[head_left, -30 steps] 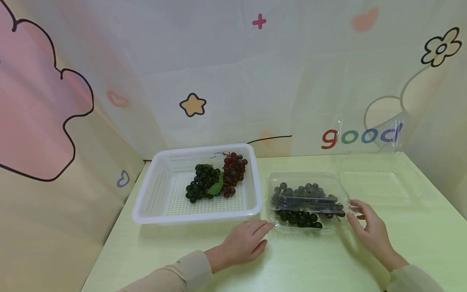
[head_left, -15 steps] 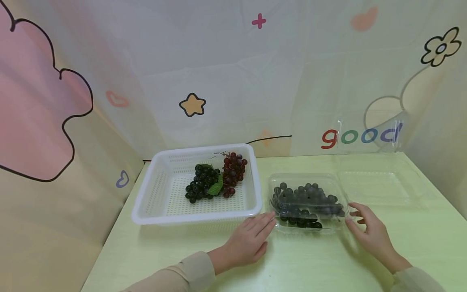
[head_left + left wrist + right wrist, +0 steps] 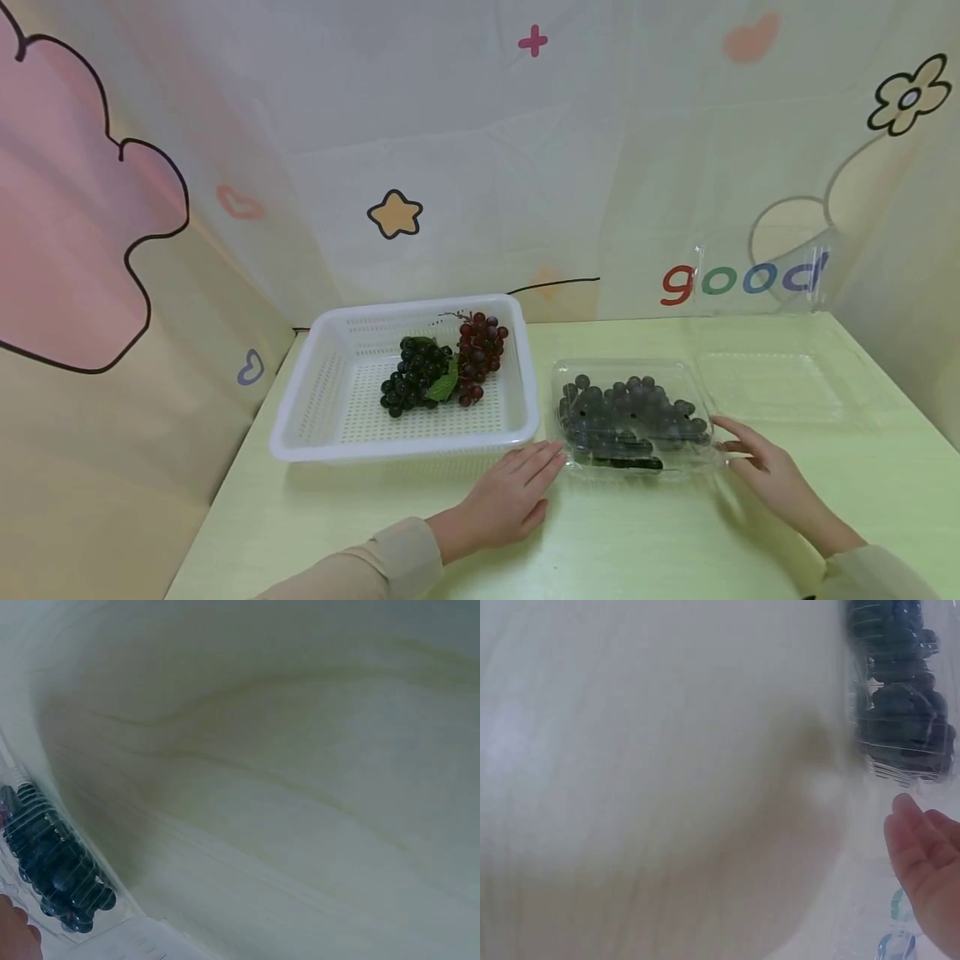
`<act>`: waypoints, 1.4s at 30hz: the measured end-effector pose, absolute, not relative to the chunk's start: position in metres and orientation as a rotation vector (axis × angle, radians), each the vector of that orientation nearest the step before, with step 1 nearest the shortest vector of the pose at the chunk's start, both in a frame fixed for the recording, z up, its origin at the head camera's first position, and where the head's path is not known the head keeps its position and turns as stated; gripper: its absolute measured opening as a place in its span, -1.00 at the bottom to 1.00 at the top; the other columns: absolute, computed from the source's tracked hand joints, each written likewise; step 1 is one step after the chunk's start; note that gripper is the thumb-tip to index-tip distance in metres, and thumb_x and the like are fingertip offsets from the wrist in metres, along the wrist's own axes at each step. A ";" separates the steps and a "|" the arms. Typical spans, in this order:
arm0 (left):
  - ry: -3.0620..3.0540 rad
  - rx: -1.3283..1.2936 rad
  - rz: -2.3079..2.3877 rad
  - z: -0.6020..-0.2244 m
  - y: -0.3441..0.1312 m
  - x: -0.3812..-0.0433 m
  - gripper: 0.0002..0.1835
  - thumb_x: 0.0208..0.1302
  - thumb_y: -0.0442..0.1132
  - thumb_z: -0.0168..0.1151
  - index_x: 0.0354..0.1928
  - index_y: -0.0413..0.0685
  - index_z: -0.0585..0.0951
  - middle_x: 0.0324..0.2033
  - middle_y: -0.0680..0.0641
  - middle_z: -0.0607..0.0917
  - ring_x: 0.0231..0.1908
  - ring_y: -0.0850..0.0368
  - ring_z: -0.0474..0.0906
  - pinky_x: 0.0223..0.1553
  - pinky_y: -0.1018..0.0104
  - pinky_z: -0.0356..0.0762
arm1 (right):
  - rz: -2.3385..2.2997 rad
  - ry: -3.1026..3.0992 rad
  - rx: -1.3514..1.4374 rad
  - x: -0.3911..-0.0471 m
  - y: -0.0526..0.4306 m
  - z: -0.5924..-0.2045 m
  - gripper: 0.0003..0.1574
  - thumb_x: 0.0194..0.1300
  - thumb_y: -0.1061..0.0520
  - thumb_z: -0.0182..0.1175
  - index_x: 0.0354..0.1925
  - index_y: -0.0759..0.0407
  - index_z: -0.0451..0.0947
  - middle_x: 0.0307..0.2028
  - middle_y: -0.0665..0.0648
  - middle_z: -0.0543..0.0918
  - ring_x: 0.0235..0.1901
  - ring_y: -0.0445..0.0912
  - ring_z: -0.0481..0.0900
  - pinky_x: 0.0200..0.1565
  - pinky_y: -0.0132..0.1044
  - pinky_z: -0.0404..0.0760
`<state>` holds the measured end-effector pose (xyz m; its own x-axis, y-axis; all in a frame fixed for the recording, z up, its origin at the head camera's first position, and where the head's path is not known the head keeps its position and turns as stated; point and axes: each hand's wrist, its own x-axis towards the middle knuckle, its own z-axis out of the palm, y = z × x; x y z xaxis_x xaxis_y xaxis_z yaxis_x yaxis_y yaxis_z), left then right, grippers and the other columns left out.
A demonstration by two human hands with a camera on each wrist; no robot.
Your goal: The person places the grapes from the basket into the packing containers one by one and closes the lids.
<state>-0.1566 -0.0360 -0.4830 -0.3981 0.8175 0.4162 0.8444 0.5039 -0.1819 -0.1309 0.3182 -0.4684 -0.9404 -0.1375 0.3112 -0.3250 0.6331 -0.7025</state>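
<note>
A clear plastic clamshell box [image 3: 633, 367] with dark grapes [image 3: 622, 408] inside stands on the table, its lid lowered over most of the fruit. At its left front corner my left hand [image 3: 506, 500] rests with straight fingers, the tips touching the rim. My right hand [image 3: 772, 475] is at the right front corner, fingers loosely bent beside the edge. In the right wrist view that hand [image 3: 930, 862] has its fingertips just by the box's end, and grapes [image 3: 904, 712] show through the plastic. In the left wrist view only a bit of hand [image 3: 16, 934] appears beside the grapes [image 3: 56, 862].
A white perforated basket [image 3: 307, 408] stands to the left, holding a dark green bunch [image 3: 420, 375] with a leaf and a red bunch [image 3: 482, 354]. Behind the right hand a second clear box [image 3: 776, 387] stands with its lid raised against the printed backdrop [image 3: 480, 150].
The box's lid has come down towards the front rim. My left fingers have shifted slightly along the left corner, and the right hand has moved slightly at the right edge.
</note>
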 end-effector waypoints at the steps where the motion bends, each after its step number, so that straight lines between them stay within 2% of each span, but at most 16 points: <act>1: -2.293 -1.369 -0.078 -0.483 -0.036 -0.157 -0.37 0.09 -0.11 0.09 0.22 -0.18 0.28 0.21 -0.10 0.34 0.23 0.07 0.23 0.22 0.28 0.15 | 1.211 -2.644 0.362 -0.131 0.319 -0.467 -0.45 0.22 0.31 -0.03 0.20 0.24 0.24 -0.05 -0.54 0.28 -0.22 -0.62 0.36 -0.40 -0.47 0.47; 3: -2.291 -1.373 -0.064 -0.484 -0.036 -0.157 -0.37 0.09 -0.11 0.09 0.22 -0.18 0.29 0.21 -0.10 0.34 0.22 0.07 0.24 0.22 0.28 0.17 | 1.212 -2.667 0.333 -0.132 0.318 -0.463 -0.50 0.27 0.23 -0.05 0.18 0.31 0.24 -0.08 -0.57 0.25 -0.25 -0.61 0.38 -0.40 -0.45 0.47; 5: -2.293 -1.373 -0.049 -0.484 -0.036 -0.157 -0.38 0.09 -0.10 0.09 0.22 -0.17 0.29 0.22 -0.10 0.33 0.22 0.07 0.24 0.21 0.28 0.18 | 1.183 -2.691 0.295 -0.132 0.317 -0.460 -0.50 0.30 0.17 -0.05 0.17 0.34 0.25 -0.06 -0.46 0.35 -0.29 -0.59 0.40 -0.38 -0.45 0.48; 7: -2.292 -1.374 -0.038 -0.484 -0.036 -0.156 -0.38 0.09 -0.10 0.09 0.22 -0.16 0.28 0.21 -0.10 0.34 0.22 0.07 0.24 0.20 0.29 0.19 | 1.174 -2.705 0.287 -0.134 0.315 -0.458 -0.48 0.30 0.17 -0.05 0.17 0.39 0.24 0.05 -0.18 0.44 -0.31 -0.57 0.42 -0.39 -0.45 0.48; 9: -2.293 -1.375 -0.036 -0.485 -0.036 -0.156 -0.38 0.09 -0.10 0.09 0.22 -0.15 0.28 0.21 -0.09 0.34 0.22 0.07 0.24 0.20 0.29 0.19 | 1.185 -2.726 0.277 -0.134 0.314 -0.458 -0.47 0.30 0.18 -0.05 0.17 0.43 0.20 0.06 0.22 0.47 -0.34 -0.56 0.43 -0.40 -0.44 0.49; 11: -2.292 -1.376 -0.042 -0.485 -0.035 -0.156 -0.37 0.08 -0.11 0.10 0.22 -0.15 0.28 0.21 -0.10 0.35 0.22 0.07 0.24 0.20 0.29 0.19 | 1.219 -2.750 0.268 -0.136 0.313 -0.457 -0.45 0.30 0.20 -0.07 0.18 0.48 0.15 0.00 0.54 0.39 -0.37 -0.56 0.42 -0.42 -0.42 0.50; 12: -2.292 -1.376 -0.047 -0.485 -0.035 -0.156 -0.37 0.08 -0.11 0.10 0.22 -0.15 0.29 0.21 -0.10 0.35 0.22 0.07 0.25 0.21 0.29 0.18 | 1.249 -2.763 0.263 -0.136 0.312 -0.457 -0.44 0.30 0.21 -0.08 0.19 0.49 0.12 0.00 0.59 0.36 -0.36 -0.57 0.40 -0.43 -0.41 0.51; 16: -2.292 -1.375 -0.060 -0.484 -0.034 -0.156 -0.37 0.07 -0.12 0.11 0.22 -0.15 0.29 0.20 -0.09 0.36 0.22 0.08 0.25 0.21 0.30 0.18 | 1.386 -2.829 0.197 -0.137 0.311 -0.455 -0.39 0.33 0.21 -0.14 0.25 0.48 -0.02 0.04 0.64 0.28 -0.37 -0.56 0.41 -0.41 -0.37 0.54; 21: -2.281 -1.374 -0.057 -0.483 -0.034 -0.154 -0.38 0.06 -0.12 0.12 0.20 -0.17 0.31 0.19 -0.10 0.37 0.20 0.07 0.28 0.20 0.30 0.20 | 1.636 -2.874 0.118 -0.138 0.310 -0.449 -0.31 0.35 0.21 -0.20 0.31 0.43 -0.21 0.07 0.68 0.18 -0.40 -0.30 0.60 -0.37 -0.30 0.57; 24: -2.275 -1.379 -0.059 -0.482 -0.034 -0.154 -0.39 0.05 -0.13 0.12 0.19 -0.18 0.33 0.18 -0.10 0.38 0.19 0.07 0.29 0.19 0.30 0.21 | 1.756 -2.866 0.096 -0.138 0.309 -0.447 -0.29 0.35 0.25 -0.20 0.31 0.43 -0.28 0.07 0.70 0.15 -0.40 -0.20 0.63 -0.36 -0.26 0.57; 33: -2.288 -1.400 -0.067 -0.484 -0.034 -0.153 -0.39 0.05 -0.13 0.14 0.19 -0.18 0.33 0.18 -0.10 0.38 0.19 0.07 0.29 0.19 0.30 0.21 | 1.850 -2.851 0.046 -0.140 0.309 -0.445 -0.24 0.28 0.36 -0.16 0.31 0.44 -0.31 0.09 0.73 0.08 -0.44 -0.11 0.63 -0.37 -0.26 0.59; 42: -2.302 -1.337 -0.176 -0.483 -0.035 -0.154 -0.40 0.07 -0.14 0.13 0.18 -0.20 0.34 0.16 -0.12 0.41 0.17 0.06 0.32 0.18 0.28 0.22 | 1.729 -2.867 0.061 -0.138 0.304 -0.443 -0.24 0.24 0.38 -0.11 0.29 0.47 -0.23 0.01 0.66 0.22 -0.52 -0.16 0.58 -0.43 -0.28 0.57</act>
